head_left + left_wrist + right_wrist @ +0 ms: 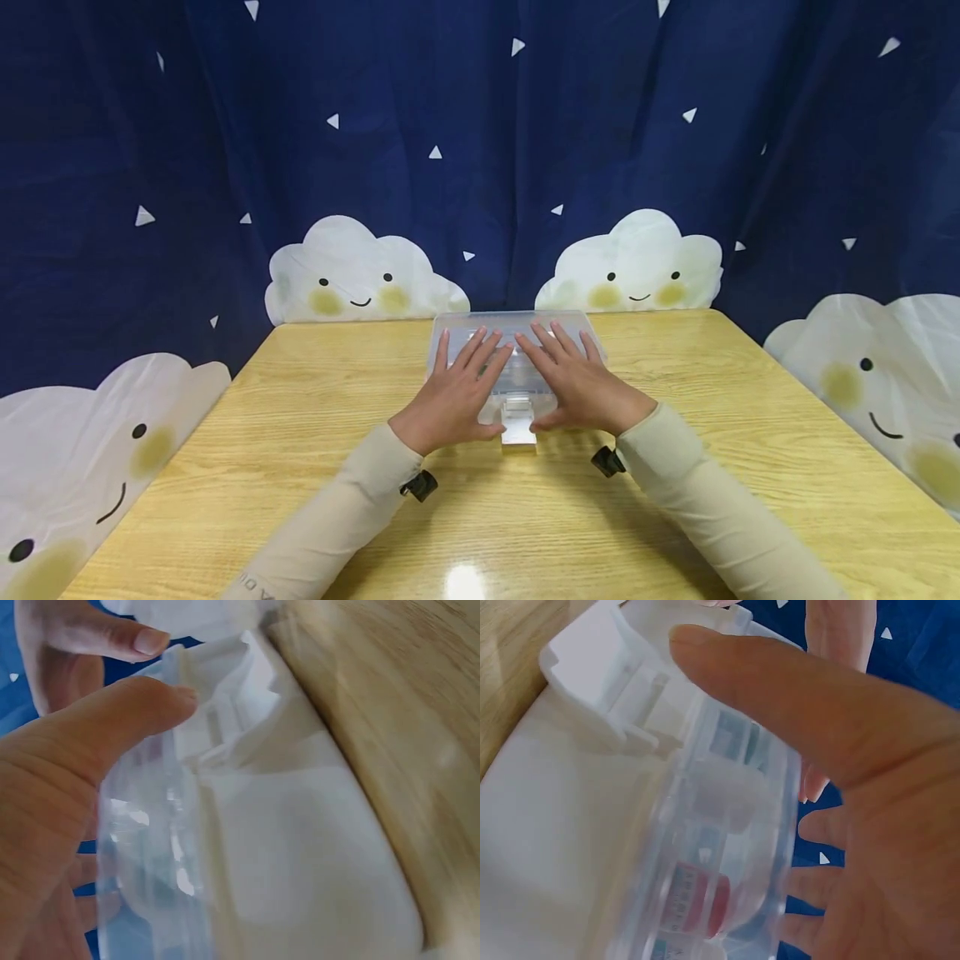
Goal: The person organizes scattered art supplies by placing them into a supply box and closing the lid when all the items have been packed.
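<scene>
A plastic storage box with a clear lid (pixel 450 323) sits on the table's far side, directly before me. Its white front latch (pixel 518 427) is flipped outward, and the white base (pixel 300 847) shows below the lid in the left wrist view. My left hand (pixel 456 396) lies spread over the lid's left half, thumb beside the latch. Over the right half spreads my right hand (pixel 588 390), its thumb also near the latch. Fingers of both hands are straight. Through the lid, the right wrist view shows a red-and-white labelled item (pixel 690 900) inside; its kind is unclear.
The wooden table (pixel 337 400) ends just behind the box. A dark blue curtain (pixel 420 83) with white triangles and smiling clouds (pixel 352 258) hangs around the back and sides. Each wrist wears a small black device (pixel 420 485).
</scene>
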A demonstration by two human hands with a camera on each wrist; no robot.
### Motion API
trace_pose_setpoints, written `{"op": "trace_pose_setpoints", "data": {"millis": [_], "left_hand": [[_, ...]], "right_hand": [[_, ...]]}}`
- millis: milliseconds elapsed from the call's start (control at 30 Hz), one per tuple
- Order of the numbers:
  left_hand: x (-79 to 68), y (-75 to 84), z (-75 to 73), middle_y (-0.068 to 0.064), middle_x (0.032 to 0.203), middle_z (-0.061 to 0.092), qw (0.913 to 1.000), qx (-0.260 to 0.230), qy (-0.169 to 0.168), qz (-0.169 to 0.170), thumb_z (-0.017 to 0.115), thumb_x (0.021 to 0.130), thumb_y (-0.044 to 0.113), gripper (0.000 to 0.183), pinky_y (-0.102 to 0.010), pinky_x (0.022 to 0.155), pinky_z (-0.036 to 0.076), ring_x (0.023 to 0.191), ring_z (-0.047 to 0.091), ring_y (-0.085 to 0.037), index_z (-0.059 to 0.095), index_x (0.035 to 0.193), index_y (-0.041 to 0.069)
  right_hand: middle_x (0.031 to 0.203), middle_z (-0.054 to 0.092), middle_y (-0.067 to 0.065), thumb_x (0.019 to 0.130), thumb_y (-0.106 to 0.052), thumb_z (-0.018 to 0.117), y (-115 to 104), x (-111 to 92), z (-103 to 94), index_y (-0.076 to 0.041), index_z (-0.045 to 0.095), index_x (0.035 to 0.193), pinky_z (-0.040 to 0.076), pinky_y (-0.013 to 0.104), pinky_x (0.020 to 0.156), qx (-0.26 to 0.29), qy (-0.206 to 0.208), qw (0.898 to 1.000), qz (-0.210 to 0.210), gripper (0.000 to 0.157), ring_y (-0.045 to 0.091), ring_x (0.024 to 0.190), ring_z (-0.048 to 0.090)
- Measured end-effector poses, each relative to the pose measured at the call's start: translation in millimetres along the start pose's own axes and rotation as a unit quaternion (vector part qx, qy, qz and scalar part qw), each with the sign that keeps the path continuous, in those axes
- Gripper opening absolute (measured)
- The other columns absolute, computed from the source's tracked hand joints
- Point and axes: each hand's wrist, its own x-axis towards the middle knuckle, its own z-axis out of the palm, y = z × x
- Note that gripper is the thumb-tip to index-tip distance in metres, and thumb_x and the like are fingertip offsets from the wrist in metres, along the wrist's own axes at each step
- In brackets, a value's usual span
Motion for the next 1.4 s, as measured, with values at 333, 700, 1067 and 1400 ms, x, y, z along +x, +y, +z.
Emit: {"op": "trace_pose_setpoints", "data": {"millis": [333, 700, 1067, 1400], "left_hand": [[1.7, 2.0, 9.1, -0.013, 0.157, 0.026, 0.9988, 0.047, 0.007, -0.006, 0.066, 0.065, 0.078, 0.121, -0.068, 0.109, 0.013, 0.144, 0.023, -0.031, 0.022, 0.153, 0.007], [2.6, 2.9, 10.1, -0.012, 0.153, 0.034, 0.9979, 0.064, -0.002, -0.008, 0.073, 0.061, 0.075, 0.123, -0.066, 0.108, 0.018, 0.141, 0.029, -0.031, 0.023, 0.152, 0.008], [5.0, 6.8, 17.7, -0.011, 0.139, 0.048, 0.9928, 0.094, 0.074, -0.015, 0.082, 0.070, 0.045, 0.088, -0.063, 0.101, 0.033, 0.131, 0.042, -0.028, 0.041, 0.140, 0.010], [6.5, 7.2, 23.2, -0.010, 0.135, 0.051, 0.9888, 0.104, 0.105, -0.021, 0.081, 0.070, 0.052, 0.086, -0.062, 0.099, 0.036, 0.129, 0.044, -0.027, 0.044, 0.137, 0.012]], "right_hand": [[0.156, 0.024, 0.020, 0.056, -0.060, 0.086, 1, 1, 10.3, -0.006, 0.023, 0.152, 0.015, 0.070, 0.106, -0.049, 0.003, 0.999, -0.020, 0.126, 0.043, 0.140, 0.024], [0.147, 0.038, 0.020, 0.046, -0.065, 0.088, 6, 1, 24.4, -0.006, 0.031, 0.147, 0.026, 0.068, 0.103, -0.126, 0.061, 0.989, -0.048, 0.130, 0.042, 0.133, 0.037], [0.137, 0.047, 0.016, 0.061, -0.035, 0.091, 8, 1, 37.1, -0.007, 0.038, 0.143, 0.033, 0.066, 0.099, -0.173, 0.113, 0.977, -0.049, 0.102, 0.039, 0.130, 0.042], [0.135, 0.048, 0.014, 0.064, -0.041, 0.089, 9, 3, 40.2, -0.008, 0.040, 0.142, 0.035, 0.065, 0.097, -0.185, 0.131, 0.973, -0.050, 0.097, 0.037, 0.128, 0.044]]}}
